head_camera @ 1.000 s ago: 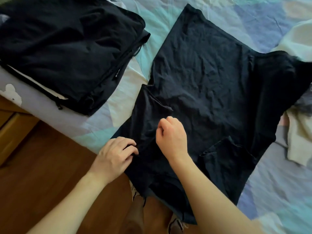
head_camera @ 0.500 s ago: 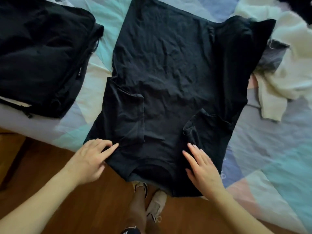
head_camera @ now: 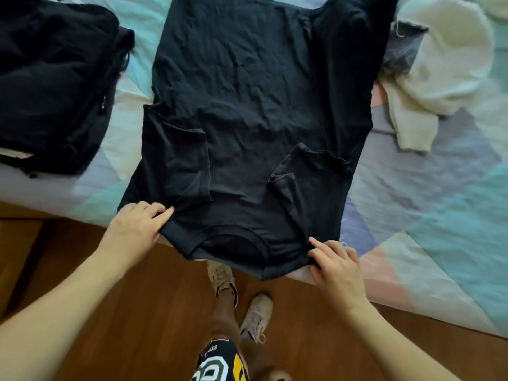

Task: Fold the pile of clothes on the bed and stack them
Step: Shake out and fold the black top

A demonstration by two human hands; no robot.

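Note:
A black T-shirt (head_camera: 261,105) lies flat on the bed (head_camera: 428,199), collar toward me and hanging slightly over the near edge. Both short sleeves are folded inward onto the body. My left hand (head_camera: 134,229) holds the shirt's left shoulder corner, fingers on top of the fabric and the thumb hidden at the edge. At the right shoulder corner, my right hand (head_camera: 335,268) pinches the fabric with the index finger stretched out on top. A folded black garment pile (head_camera: 55,78) sits on the bed to the left.
Unfolded cream garments (head_camera: 445,67) and a grey piece (head_camera: 404,48) lie bunched at the right of the shirt. The bed's near edge runs across the view, with wooden floor (head_camera: 123,325) and my shoes (head_camera: 255,317) below it.
Both hands left the left sleeve and moved apart to the shirt's two shoulder corners. The view shifted, so the shirt now lies centred.

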